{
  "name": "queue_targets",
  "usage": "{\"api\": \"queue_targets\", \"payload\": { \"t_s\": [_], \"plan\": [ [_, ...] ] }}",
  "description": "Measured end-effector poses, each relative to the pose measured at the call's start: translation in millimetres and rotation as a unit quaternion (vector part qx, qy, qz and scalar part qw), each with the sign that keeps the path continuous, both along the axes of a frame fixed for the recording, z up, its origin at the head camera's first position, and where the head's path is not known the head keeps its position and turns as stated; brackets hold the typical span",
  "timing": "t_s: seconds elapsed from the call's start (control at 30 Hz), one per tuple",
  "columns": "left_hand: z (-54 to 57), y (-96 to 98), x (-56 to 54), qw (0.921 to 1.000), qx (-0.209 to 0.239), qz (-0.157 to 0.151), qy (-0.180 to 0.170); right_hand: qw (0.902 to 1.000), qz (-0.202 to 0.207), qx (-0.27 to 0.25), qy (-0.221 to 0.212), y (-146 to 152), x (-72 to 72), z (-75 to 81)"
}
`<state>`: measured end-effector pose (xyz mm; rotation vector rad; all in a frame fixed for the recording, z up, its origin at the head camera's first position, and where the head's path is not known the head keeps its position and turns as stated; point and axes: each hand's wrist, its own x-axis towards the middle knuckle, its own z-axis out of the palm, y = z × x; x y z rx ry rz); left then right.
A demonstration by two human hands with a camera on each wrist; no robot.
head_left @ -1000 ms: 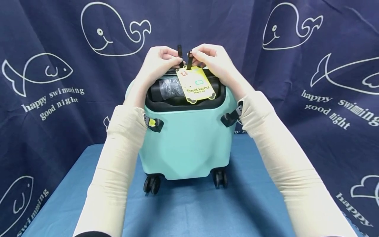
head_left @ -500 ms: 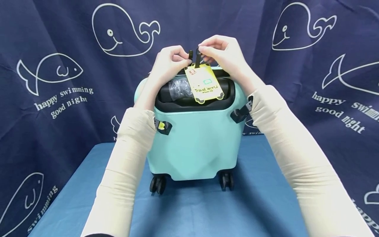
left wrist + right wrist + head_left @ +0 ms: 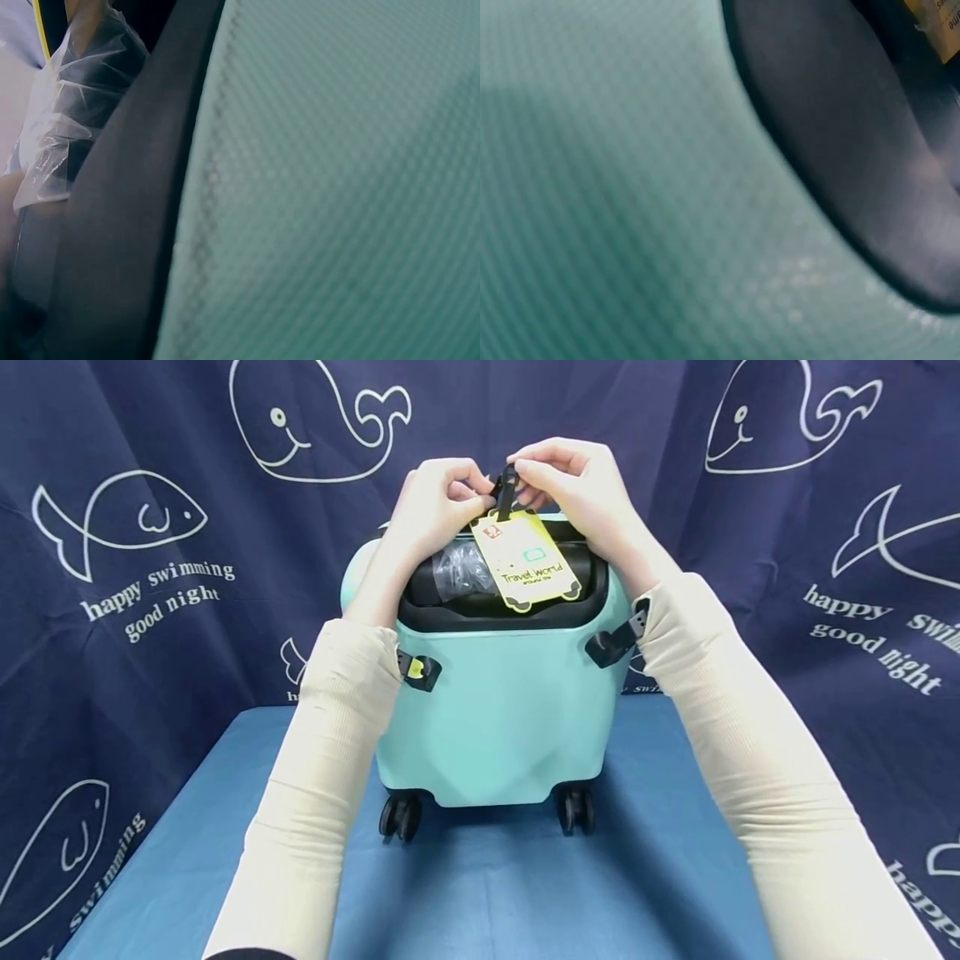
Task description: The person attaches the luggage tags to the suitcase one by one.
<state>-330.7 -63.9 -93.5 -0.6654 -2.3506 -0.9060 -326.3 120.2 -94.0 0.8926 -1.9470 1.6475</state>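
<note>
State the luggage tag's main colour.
The luggage tag is mainly yellow; it shows best in the head view.

The suitcase (image 3: 498, 718) stands between tag (image 3: 528, 556) and curtain (image 3: 480, 410).

Site: you work in what looks like a screened recording corner; home or lab, cannot tell. Navy cloth hangings (image 3: 465, 410), printed with whales, fish and "happy swimming good night", stand ahead of you and down both sides. Plain blue cloth (image 3: 187, 877) covers the bench (image 3: 487, 902). Wrist cameras (image 3: 609, 647) sit at your cuffs (image 3: 656, 602).
</note>
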Motion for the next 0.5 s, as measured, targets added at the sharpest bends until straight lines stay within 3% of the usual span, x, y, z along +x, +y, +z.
{"api": "queue_targets", "payload": {
  "t_s": [0.5],
  "plan": [
    [-0.5, 2.2, 2.1, 0.9988, -0.043, 0.017, 0.013, 1.0, -0.003, -0.001, -0.009, 0.4, -1.2, -0.6]
  ]
}}
